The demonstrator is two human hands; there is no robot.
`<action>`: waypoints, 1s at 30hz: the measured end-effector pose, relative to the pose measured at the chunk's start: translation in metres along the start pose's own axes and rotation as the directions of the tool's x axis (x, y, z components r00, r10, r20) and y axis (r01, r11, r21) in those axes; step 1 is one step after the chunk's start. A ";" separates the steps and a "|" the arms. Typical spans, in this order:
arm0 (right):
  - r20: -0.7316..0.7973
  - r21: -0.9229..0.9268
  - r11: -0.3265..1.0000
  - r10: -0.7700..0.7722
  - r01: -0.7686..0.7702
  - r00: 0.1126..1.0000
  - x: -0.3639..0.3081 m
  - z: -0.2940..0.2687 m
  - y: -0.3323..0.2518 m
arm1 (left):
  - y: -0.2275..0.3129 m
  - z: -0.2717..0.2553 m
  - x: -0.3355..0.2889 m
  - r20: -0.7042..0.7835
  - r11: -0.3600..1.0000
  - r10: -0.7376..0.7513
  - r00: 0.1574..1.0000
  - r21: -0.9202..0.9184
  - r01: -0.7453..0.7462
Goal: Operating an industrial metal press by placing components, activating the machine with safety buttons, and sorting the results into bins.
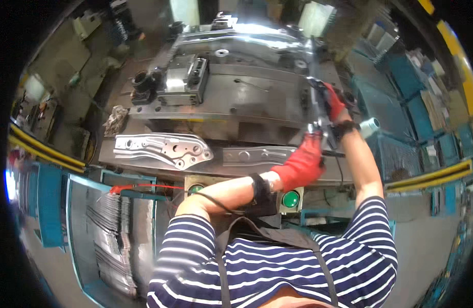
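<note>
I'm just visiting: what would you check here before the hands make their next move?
1. Both hands gloved: ok; left hand and right hand wear red gloves.
2. Firm grip on the silver piece: cannot tell; blur hides the contact.
3. Holed metal bracket lying flat: ok, in front of the raised plate.
4. Plate free of loose tools: not ok; a thin dark tool lies on it.
5. Right green button uncovered: ok; neither hand is on it.
</note>
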State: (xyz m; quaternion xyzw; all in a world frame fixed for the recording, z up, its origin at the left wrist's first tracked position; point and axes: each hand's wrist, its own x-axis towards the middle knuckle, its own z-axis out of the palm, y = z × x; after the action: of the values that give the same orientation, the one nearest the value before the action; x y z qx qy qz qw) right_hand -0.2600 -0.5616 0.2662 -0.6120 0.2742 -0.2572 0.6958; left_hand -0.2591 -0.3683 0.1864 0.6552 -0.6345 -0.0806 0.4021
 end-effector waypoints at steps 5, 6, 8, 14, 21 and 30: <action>0.221 0.235 0.946 0.174 -0.226 0.960 0.011 -0.043 0.024 | -0.012 -0.126 0.076 0.410 0.987 -0.109 0.906 0.156 0.048; 0.175 0.164 0.980 0.081 -0.110 0.981 0.004 -0.044 0.022 | -0.021 -0.143 0.098 0.331 0.952 -0.165 0.929 0.301 0.061; 0.118 0.017 0.992 -0.123 0.121 0.985 0.002 -0.041 0.019 | -0.069 -0.162 0.147 0.144 0.852 -0.191 0.971 0.515 0.091; 0.027 -0.347 0.823 -0.471 0.450 0.882 0.001 -0.021 0.019 | -0.180 -0.224 0.235 0.014 0.621 -0.263 0.965 0.768 0.158; 0.082 -0.112 0.989 -0.088 0.096 0.993 0.005 -0.019 0.005 | -0.256 -0.221 0.288 0.145 0.683 -0.344 0.928 0.716 0.141; 0.131 -0.518 0.691 -0.519 0.504 0.845 -0.001 -0.007 0.008 | -0.218 -0.230 0.238 -0.064 0.339 0.136 0.989 0.941 0.015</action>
State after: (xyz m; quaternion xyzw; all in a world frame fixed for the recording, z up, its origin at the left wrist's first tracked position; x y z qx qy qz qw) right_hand -0.2659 -0.5650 0.2575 -0.8289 0.1623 -0.3617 0.3946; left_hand 0.0924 -0.5124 0.2984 0.7468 -0.5617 0.3561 -0.0034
